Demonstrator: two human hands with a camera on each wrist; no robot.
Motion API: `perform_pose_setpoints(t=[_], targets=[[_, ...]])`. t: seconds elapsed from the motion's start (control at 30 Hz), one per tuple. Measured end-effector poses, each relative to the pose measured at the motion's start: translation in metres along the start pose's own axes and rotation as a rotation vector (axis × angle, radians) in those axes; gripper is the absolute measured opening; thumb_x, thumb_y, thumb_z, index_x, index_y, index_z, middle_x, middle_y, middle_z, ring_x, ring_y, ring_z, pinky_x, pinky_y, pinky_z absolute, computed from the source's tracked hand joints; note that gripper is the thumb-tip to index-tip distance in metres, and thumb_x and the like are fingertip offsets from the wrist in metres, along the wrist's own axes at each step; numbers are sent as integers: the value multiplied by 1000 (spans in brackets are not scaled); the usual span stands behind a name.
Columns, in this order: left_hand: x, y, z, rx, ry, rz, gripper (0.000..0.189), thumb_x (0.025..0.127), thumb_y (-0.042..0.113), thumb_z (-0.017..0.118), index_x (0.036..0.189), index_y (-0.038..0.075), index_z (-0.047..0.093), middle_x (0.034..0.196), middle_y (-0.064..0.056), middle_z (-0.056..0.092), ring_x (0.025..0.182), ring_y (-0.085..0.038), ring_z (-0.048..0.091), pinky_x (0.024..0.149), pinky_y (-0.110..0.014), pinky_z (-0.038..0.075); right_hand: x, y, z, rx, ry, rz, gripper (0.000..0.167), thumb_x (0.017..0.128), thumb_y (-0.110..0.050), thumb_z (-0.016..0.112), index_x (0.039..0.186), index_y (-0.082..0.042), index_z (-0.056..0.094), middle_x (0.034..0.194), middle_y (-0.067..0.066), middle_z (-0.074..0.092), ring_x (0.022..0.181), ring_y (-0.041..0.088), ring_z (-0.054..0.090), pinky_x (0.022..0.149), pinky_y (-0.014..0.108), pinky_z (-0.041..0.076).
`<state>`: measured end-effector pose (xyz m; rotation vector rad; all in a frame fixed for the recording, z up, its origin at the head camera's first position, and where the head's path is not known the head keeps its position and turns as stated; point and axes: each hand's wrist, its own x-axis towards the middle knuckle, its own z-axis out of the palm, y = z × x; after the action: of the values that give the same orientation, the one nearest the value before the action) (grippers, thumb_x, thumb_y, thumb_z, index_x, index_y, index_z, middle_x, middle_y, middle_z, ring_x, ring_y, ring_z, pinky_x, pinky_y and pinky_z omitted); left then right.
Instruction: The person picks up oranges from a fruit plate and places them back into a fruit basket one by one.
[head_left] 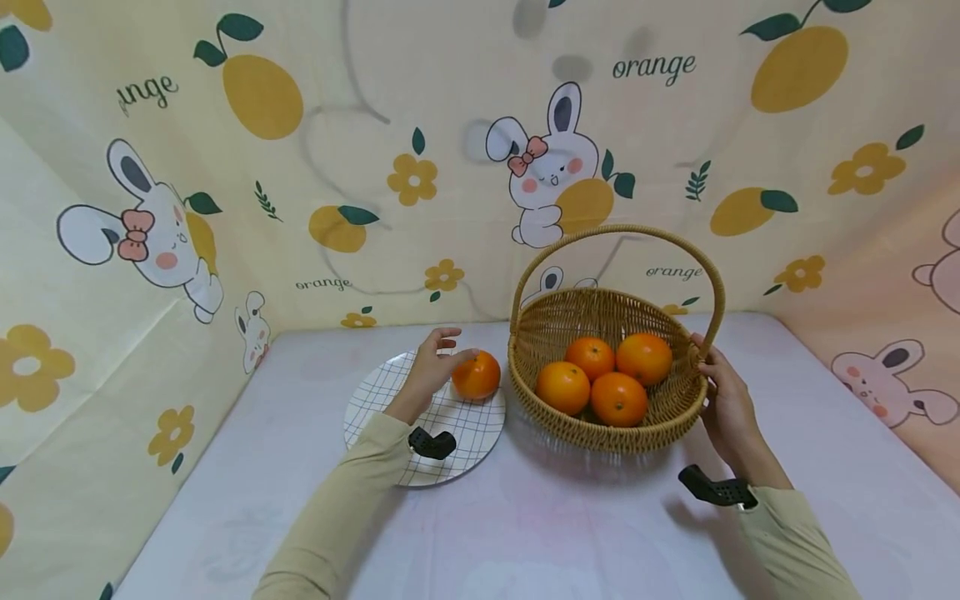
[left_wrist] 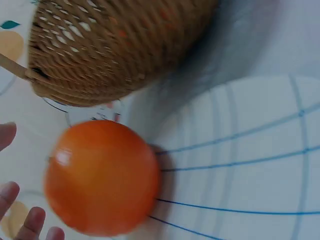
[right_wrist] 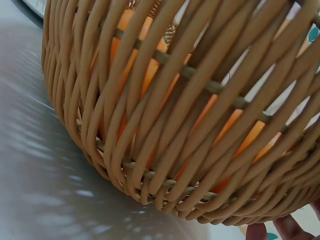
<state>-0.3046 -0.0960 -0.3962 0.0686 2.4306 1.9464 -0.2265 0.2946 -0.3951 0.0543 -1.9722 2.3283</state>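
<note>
An orange point(head_left: 480, 379) sits at the right side of a white plate point(head_left: 468, 442) with a blue grid pattern. My left hand point(head_left: 433, 367) hovers over the plate beside this orange, fingers spread; in the left wrist view the fingertips point(left_wrist: 32, 220) are apart from the orange point(left_wrist: 102, 177). To the right stands a wicker basket point(head_left: 600, 435) with a tall arched handle, holding several oranges point(head_left: 619, 400). My right hand point(head_left: 729, 408) grips the basket's right rim near the foot of the handle. The right wrist view shows the woven basket side point(right_wrist: 165, 115), with fingers point(right_wrist: 287, 227) at its lower right.
A pale cloth point(head_left: 525, 533) covers the table. Behind and at both sides hangs a cream backdrop point(head_left: 465, 75) printed with rabbits, fruit and flowers. The basket stands close to the plate's right edge, near the back of the table.
</note>
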Motion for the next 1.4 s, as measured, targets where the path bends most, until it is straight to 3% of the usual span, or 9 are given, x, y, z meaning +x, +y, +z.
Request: perform_pose_setpoints(t=[0.27, 0.5, 0.73, 0.93, 1.0, 1.2, 1.4], targets=[[-1, -17, 6, 60, -32, -56, 63, 85, 24, 75, 138, 6, 46, 136, -21, 44, 118, -36, 46, 100, -49, 39, -2, 1, 2, 43, -1, -16, 53, 106, -28, 29, 157, -18, 15, 161, 1, 0, 143, 19, 3, 115, 36, 7], [-2, -19, 11, 60, -40, -87, 74, 82, 23, 78, 143, 6, 38, 136, -19, 42, 119, -35, 45, 99, -47, 40, -3, 1, 0, 52, -11, -22, 53, 107, -28, 29, 157, -18, 14, 161, 1, 0, 143, 18, 4, 114, 35, 9], [-3, -20, 16, 67, -31, -109, 69, 79, 16, 79, 137, 7, 42, 134, -18, 44, 118, -34, 46, 99, -48, 39, -3, 2, -1, 42, -7, -24, 53, 107, -29, 29, 157, -20, 15, 161, 1, 2, 143, 18, 4, 114, 32, 12], [-6, -19, 14, 89, -27, -107, 66, 80, 17, 79, 135, 10, 43, 135, -18, 44, 118, -35, 46, 100, -48, 38, -5, 3, -1, 53, 1, -24, 52, 106, -27, 31, 156, -19, 17, 160, 2, 6, 141, 18, 8, 105, 24, 27], [-6, -19, 12, 87, -32, -93, 66, 79, 17, 80, 134, 10, 44, 135, -19, 44, 118, -35, 46, 99, -49, 39, -5, 3, 0, 47, 1, -23, 53, 107, -28, 31, 156, -19, 17, 161, 2, 5, 142, 18, 7, 106, 25, 26], [-14, -7, 2, 39, -57, -40, 65, 80, 19, 79, 134, 12, 44, 132, -18, 45, 115, -34, 47, 94, -47, 42, -5, 1, 0, 41, -3, -12, 53, 107, -28, 28, 157, -19, 13, 162, 1, -1, 144, 18, 3, 115, 35, 9], [-26, 21, -8, -6, -103, 34, 66, 82, 20, 77, 138, 13, 42, 131, -18, 45, 111, -34, 50, 86, -42, 48, -5, 2, 0, 37, 0, -7, 53, 107, -28, 27, 157, -19, 13, 161, 2, 0, 143, 18, 3, 114, 34, 11]])
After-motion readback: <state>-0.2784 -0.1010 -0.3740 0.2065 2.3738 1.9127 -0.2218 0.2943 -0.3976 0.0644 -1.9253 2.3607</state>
